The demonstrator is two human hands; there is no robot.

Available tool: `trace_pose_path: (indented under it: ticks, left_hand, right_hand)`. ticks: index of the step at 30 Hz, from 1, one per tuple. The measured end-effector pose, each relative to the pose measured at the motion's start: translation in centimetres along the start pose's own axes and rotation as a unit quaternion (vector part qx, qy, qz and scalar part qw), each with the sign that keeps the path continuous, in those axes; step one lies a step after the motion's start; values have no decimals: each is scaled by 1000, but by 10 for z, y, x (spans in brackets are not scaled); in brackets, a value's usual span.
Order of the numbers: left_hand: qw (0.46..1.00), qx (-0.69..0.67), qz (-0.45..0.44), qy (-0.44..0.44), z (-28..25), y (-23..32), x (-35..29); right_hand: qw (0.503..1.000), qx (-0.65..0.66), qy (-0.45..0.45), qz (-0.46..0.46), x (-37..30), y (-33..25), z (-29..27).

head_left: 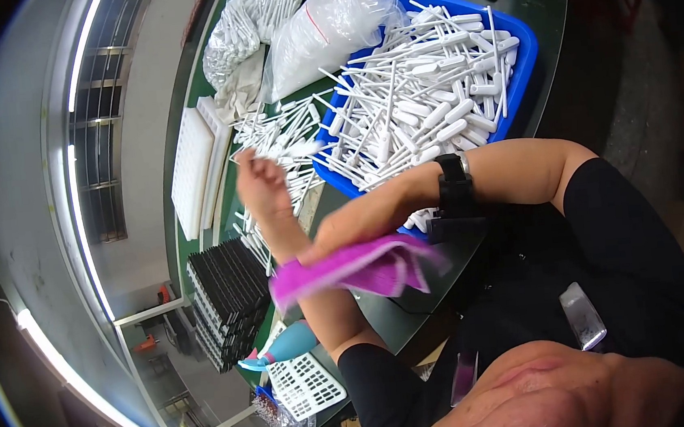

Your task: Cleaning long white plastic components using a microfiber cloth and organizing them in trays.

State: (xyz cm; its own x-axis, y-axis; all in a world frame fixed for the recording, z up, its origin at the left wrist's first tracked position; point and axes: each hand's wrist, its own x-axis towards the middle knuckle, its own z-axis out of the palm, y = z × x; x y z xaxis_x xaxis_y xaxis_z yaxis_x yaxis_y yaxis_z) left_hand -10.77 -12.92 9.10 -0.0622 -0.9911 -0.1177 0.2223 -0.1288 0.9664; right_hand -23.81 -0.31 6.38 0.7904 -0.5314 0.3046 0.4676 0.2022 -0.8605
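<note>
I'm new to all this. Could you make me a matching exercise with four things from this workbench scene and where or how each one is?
Things:
1. purple cloth
2. blue tub
3. black racks
4. black watch

Where or how:
A. stacked on the table
B. held by the right hand
C. strapped around a wrist
D. heaped with white stemmed pieces

Pairs: 1-B, 2-D, 3-A, 4-C
</note>
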Motion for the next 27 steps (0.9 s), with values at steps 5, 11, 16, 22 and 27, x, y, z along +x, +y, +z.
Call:
trace_pose_path:
  ticks: [5, 11, 16, 22, 27]
  left_hand:
    - [975, 22, -112, -191, 35, -34, -9]
    - [969, 214, 4, -126, 7, -42, -20]
    - [739, 616, 231, 143, -123, -32, -28]
    - [625, 714, 118, 292, -263, -36, -38]
    - [586, 766, 129, 231, -267, -43, -27]
  right_hand:
    - [968, -33, -206, 141, 2, -15, 8]
    - [989, -48, -66, 121, 0, -12, -7]
    - [948, 203, 240, 42, 1, -23, 0]
    - [951, 158, 249, -89, 8, 0, -25]
    - [931, 157, 322, -70, 11, -9, -17]
